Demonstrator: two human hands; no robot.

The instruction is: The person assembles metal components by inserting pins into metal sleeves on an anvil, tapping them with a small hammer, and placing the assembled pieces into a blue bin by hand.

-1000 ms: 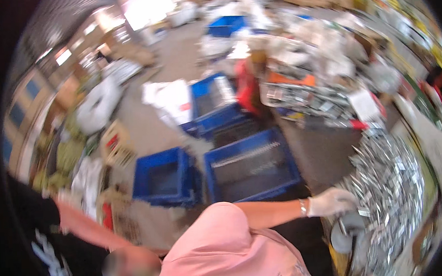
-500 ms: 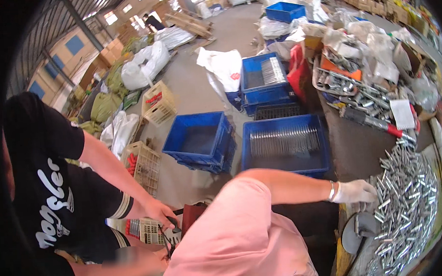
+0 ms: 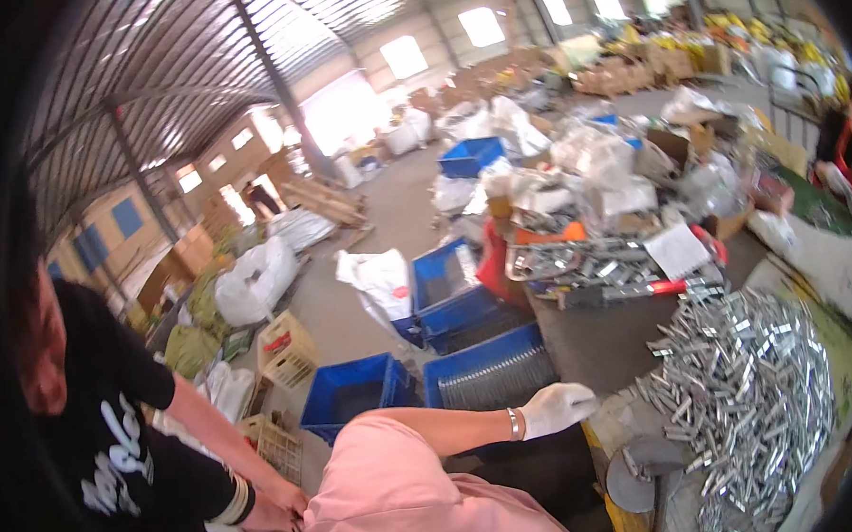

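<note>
My left hand [image 3: 558, 409], in a white glove with a silver bracelet at the wrist, reaches rightward from a pink sleeve [image 3: 383, 477]. Its fingers are pressed together at the tips; what they pinch, if anything, I cannot make out. The hand hovers by the table's near-left edge, apart from a large heap of short silver metal tubes [image 3: 750, 394]. Just below it, a round grey disc [image 3: 631, 476] with a metal piece on top stands at the table edge. My right hand is not in view.
Left of me stands a person in a black T-shirt [image 3: 120, 450]. Blue crates [image 3: 355, 388] sit on the floor; one blue crate [image 3: 492, 368] holds rows of metal rods. Cream baskets [image 3: 287, 350] stand farther left. Bagged metal parts [image 3: 597, 258] cover the table's far end.
My left hand has drawn back leftward from the heap's edge. The view has tilted up, showing more roof and windows. The other person's hands now sit lower in view.
</note>
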